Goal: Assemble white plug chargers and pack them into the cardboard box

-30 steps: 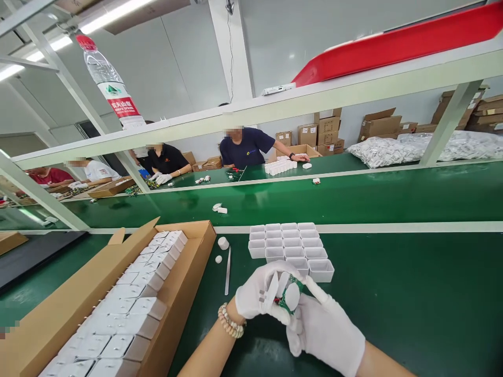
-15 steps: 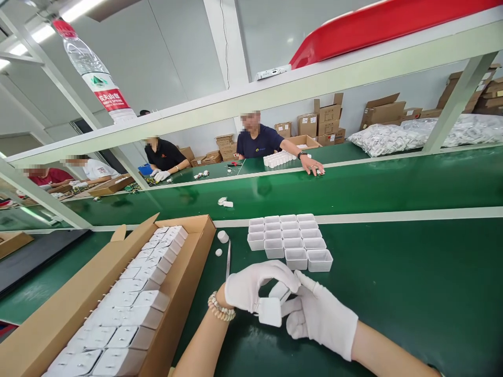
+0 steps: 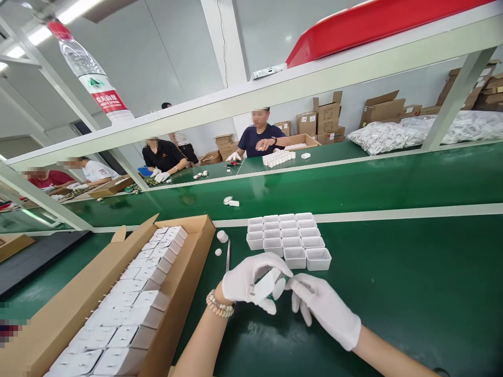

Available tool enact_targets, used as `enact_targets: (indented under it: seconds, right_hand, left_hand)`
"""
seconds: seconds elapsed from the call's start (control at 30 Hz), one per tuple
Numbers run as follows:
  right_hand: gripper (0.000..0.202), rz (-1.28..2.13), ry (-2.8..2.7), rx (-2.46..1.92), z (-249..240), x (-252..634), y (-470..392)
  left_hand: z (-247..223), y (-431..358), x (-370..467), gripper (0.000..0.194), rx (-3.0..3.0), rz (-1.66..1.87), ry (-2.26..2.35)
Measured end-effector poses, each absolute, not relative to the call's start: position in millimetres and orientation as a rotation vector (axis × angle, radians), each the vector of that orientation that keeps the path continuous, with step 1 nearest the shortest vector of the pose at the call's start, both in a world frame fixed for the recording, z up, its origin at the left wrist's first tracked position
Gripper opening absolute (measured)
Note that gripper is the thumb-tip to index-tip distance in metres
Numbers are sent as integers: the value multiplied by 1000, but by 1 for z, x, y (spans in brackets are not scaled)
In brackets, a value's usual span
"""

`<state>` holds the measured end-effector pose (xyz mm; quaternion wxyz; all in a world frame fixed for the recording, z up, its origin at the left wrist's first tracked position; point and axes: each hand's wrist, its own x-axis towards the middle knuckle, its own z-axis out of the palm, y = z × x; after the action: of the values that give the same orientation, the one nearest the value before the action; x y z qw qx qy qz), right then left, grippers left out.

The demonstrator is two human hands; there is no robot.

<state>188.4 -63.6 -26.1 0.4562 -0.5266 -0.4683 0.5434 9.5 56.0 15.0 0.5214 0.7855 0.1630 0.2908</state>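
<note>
My left hand (image 3: 251, 280), in a white glove, is closed around a small white plastic case (image 3: 265, 284). A rounded white part (image 3: 279, 288) shows at the case's right side, inside the same grip. My right hand (image 3: 320, 306), also gloved, is just right of these parts. Its thumb and forefinger are pinched by the left fingertips, and whatever they hold is too small to make out. Just beyond both hands, white open-topped boxes (image 3: 295, 257) stand in a block of rows on the green table (image 3: 393, 293).
A long cardboard box (image 3: 196, 251) full of white cases lies at the left. Tweezers (image 3: 228, 255) and a white round piece (image 3: 222, 236) lie beside it. Small white parts (image 3: 231, 201) sit on the green belt (image 3: 353, 183). A shelf with a bottle (image 3: 98, 86) crosses above; co-workers sit opposite.
The white case has turned in my left hand, and my right hand has drawn slightly away from it. The white parts on the belt moved right. The co-worker opposite pulled an arm back.
</note>
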Motion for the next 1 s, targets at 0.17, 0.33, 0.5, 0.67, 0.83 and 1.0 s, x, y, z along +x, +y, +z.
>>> enact_targets:
  seconds: [0.17, 0.33, 0.5, 0.67, 0.83, 1.0]
  right_hand:
    - [20, 151, -1670, -1579, -22, 206, -57]
    - [20, -270, -1726, -1649, -36, 208, -38]
    - [14, -276, -1732, -1586, -48, 204, -27]
    - [19, -142, -1808, -1546, -42, 205, -37]
    - [26, 102, -2009, -1413, -41, 210, -50]
    - [49, 453, -1783, -1380, -39, 212, -56]
  left_hand:
    - [25, 55, 21, 67, 1822, 688, 365]
    - [28, 53, 27, 65, 1665, 698, 381]
    - [20, 50, 33, 61, 1506, 777, 411]
    - [15, 48, 38, 54, 1383, 858, 350]
    - [11, 52, 37, 59, 1386, 947, 424]
    - [20, 46, 36, 61, 1678, 977, 525]
